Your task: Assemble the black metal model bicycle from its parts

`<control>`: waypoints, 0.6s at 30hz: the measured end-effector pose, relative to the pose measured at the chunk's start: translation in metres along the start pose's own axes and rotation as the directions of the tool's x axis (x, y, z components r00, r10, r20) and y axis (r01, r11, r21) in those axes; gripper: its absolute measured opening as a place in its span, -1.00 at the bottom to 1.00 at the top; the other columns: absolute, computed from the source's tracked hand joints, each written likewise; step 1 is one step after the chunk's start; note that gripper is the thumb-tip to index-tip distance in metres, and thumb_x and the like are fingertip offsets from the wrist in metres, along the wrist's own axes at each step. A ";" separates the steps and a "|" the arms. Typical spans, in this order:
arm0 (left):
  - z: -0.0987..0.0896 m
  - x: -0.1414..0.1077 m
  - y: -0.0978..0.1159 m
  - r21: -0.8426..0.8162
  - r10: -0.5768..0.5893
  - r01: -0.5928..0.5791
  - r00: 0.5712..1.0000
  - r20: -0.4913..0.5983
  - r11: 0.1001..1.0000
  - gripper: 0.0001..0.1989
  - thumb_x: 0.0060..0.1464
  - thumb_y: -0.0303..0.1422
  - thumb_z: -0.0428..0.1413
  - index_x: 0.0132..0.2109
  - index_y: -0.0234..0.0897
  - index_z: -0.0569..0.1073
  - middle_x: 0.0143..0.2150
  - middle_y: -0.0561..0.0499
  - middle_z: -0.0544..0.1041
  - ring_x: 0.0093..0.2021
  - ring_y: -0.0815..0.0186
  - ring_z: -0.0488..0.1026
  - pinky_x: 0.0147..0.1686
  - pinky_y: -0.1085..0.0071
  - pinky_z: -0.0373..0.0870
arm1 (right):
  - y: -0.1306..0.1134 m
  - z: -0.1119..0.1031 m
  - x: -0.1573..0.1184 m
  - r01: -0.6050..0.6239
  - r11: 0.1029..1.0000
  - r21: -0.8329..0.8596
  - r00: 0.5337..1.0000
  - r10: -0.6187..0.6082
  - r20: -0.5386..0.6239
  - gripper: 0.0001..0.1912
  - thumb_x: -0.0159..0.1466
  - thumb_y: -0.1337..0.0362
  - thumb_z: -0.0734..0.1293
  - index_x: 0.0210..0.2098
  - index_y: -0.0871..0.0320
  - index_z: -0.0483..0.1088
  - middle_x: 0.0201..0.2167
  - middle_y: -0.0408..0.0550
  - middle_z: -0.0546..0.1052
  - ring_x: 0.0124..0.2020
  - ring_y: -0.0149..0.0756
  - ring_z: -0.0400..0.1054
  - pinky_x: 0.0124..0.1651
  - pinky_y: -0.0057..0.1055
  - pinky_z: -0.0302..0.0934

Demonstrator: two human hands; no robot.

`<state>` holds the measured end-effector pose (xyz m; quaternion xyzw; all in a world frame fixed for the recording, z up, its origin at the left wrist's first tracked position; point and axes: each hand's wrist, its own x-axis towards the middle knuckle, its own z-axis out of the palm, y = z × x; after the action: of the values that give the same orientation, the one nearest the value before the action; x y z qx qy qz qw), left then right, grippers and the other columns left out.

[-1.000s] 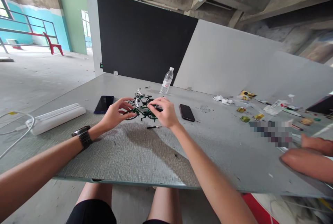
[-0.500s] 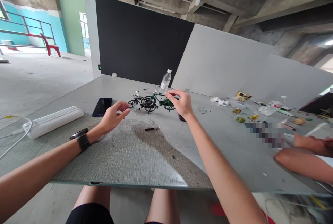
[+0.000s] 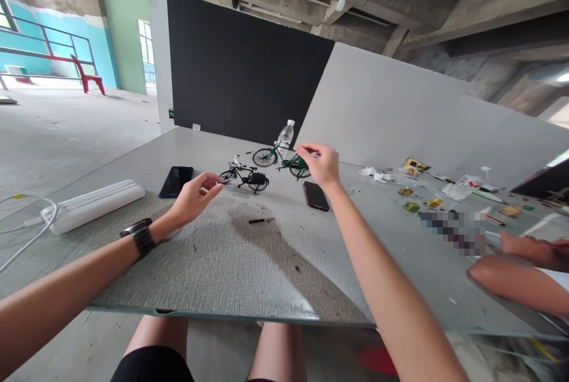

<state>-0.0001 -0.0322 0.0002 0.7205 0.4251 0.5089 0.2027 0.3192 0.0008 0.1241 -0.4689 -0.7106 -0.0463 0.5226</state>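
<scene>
A small green model bicycle [image 3: 265, 157] is pinched at its saddle by my right hand [image 3: 324, 164]. It hangs tilted above the table, in front of a clear plastic bottle [image 3: 287, 131]. A black model bicycle [image 3: 249, 179] with silvery handlebars stands on the table below and to the left. My left hand [image 3: 198, 193] is open, thumb apart from its curved fingers. Its fingertips are at the black bicycle's front wheel; whether they touch it I cannot tell. A short dark, pen-like tool [image 3: 256, 221] lies nearer to me.
One dark phone [image 3: 176, 182] lies beyond my left hand, another phone [image 3: 316, 196] under my right. A white power strip [image 3: 95, 207] lies at the left. Scraps and small packets [image 3: 411, 206] are spread at the right, near another person's arm [image 3: 520, 278]. A partition [image 3: 249, 68] stands behind the table.
My right hand has lifted the green bicycle and moved it right and away from the black one, which shows fully now. The left hand has stayed in place.
</scene>
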 end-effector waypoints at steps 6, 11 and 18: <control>0.001 0.000 0.001 -0.028 -0.026 0.026 1.000 0.004 0.999 -0.75 0.23 -0.18 0.10 -0.14 -0.27 0.48 -0.33 -0.02 0.52 -0.37 0.34 0.44 -0.40 0.42 0.41 | 0.035 0.009 0.018 -0.004 0.984 -0.178 0.999 -0.004 -0.045 -0.79 0.24 0.17 0.37 -0.37 0.11 0.63 -0.32 -0.02 0.67 -0.32 -0.19 0.49 -0.10 -0.25 0.31; 0.000 0.000 0.001 -0.040 -0.043 0.044 0.999 0.015 0.998 -0.74 0.23 -0.16 0.08 -0.17 -0.28 0.46 -0.31 -0.03 0.51 -0.40 0.36 0.39 -0.43 0.45 0.38 | 0.059 0.039 0.005 -0.130 0.939 -0.318 0.987 0.152 0.044 -0.78 0.25 0.18 0.34 -0.36 0.10 0.64 -0.35 -0.02 0.67 -0.33 -0.20 0.49 -0.20 -0.32 0.27; -0.001 0.000 0.003 -0.029 -0.042 0.043 0.999 0.010 0.999 -0.73 0.24 -0.15 0.06 -0.20 -0.28 0.45 -0.31 -0.04 0.50 -0.39 0.35 0.37 -0.43 0.44 0.36 | 0.069 0.063 -0.012 -0.206 0.906 -0.370 0.948 0.278 0.154 -0.78 0.27 0.18 0.34 -0.32 0.05 0.64 -0.31 -0.08 0.68 -0.25 -0.22 0.52 -0.24 -0.41 0.22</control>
<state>0.0005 -0.0338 0.0024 0.7107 0.4319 0.5073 0.2259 0.3244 0.0664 0.0567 -0.6414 -0.6764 -0.0584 0.3573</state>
